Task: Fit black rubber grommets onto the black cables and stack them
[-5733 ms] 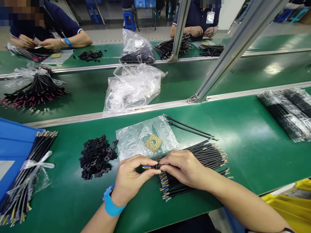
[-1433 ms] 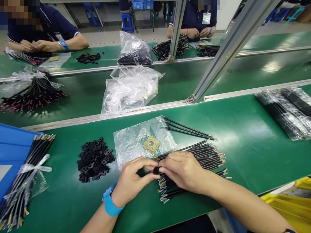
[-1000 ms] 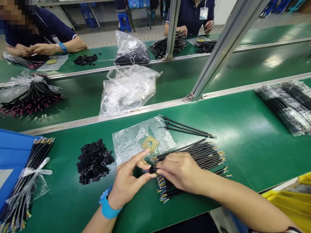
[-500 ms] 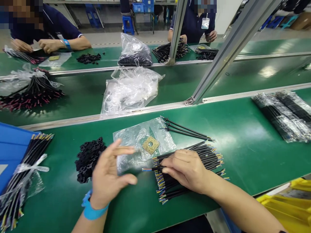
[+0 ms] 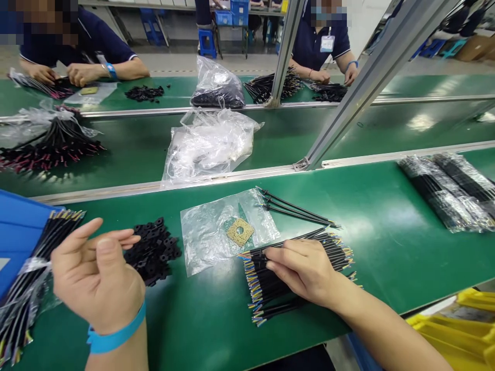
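Left hand (image 5: 98,281) up over counter (image 5: 204,319), fingers spread, nothing between them. Black pieces (image 5: 157,252) heaped just right of its fingertips, left hand clearly nearer; contact hard to judge, heap's left edge hidden behind hand. Right hand (image 5: 299,268) well off to right, fingers looking pinched on cable (image 5: 252,256) near its left end, coloured tip pointing left. Long axis roughly left to right, along cable row (image 5: 266,288). Rest of cable lost behind right hand. Tied bundle (image 5: 19,309) cut off at lower left.
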A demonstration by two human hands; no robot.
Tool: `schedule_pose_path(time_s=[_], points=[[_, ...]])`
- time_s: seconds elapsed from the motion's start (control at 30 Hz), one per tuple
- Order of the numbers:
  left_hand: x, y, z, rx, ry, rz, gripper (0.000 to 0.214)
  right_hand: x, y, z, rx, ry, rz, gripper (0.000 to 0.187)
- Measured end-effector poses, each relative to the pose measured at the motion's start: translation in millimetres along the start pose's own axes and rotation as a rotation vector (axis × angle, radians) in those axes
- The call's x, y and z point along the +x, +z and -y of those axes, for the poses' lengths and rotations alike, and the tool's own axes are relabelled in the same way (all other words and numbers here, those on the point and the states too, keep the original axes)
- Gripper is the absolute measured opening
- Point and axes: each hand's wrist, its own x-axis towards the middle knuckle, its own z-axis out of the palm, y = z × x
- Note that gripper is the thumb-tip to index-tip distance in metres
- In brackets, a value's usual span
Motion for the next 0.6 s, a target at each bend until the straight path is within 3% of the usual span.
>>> schedule_pose_path(time_s=[0.13, 0.3, 0.4, 0.5, 0.6], points=[[4.6, -5.6, 2.9, 0.06, -0.01, -0.038, 0.038, -1.1, 0.1, -0.6, -0.002, -0.007, -0.007, 0.023], [5.0, -17.3, 0.0, 0.047, -0.126, 0.049, 0.031, -3.1, 0.0, -0.8, 0.01, -0.011, 0.005, 0.018], [8.1, -21.3, 7.8, 0.095, -0.102, 0.08, 0.032, -4.9, -5.3, -3.8, -0.048, -0.037, -0.012, 0.013], [10.8, -21.0, 23.0, 0.337, 0.011, 0.22, 0.035, -5.8, -13.4, -16.3, -0.267, -0.11, -0.083, 0.013], [8.5, -17.2, 37.2, 0.671, 0.123, 0.45, 0.032, -4.9, -16.1, -40.3, -0.493, -0.131, -0.152, 0.019]])
